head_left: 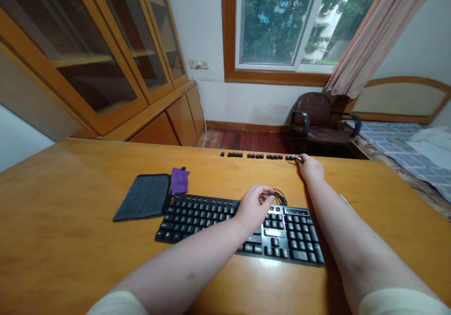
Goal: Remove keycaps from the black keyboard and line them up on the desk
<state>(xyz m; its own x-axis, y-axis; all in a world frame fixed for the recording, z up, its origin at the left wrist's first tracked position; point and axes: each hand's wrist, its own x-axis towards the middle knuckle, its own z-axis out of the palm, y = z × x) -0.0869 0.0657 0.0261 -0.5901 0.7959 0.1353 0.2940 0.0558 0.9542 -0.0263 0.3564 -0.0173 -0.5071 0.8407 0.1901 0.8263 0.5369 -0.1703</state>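
So the left hand (254, 205) is curled over the back edge of a long black plastic keyboard (202, 214) on the yellowish wooden table (70, 254), right by a coiled thin black cable (281, 196); can't tell if it's gripping that. The right hand (311, 168) pinches a small silvery metal tool (298, 158) at the right end of the row of little black keycaps (257, 156).

We face a white wall (207, 19) holding a wood-framed window (275, 33) with 2 panes, green trees in daylight beyond. A pink curtain (384, 38) hangs at its right. On our left stands a glass-doored wooden cabinet (141, 94); past the reddish floor (239, 139) we see a brown armchair (312, 111) and a plaid-covered bed (394, 136).
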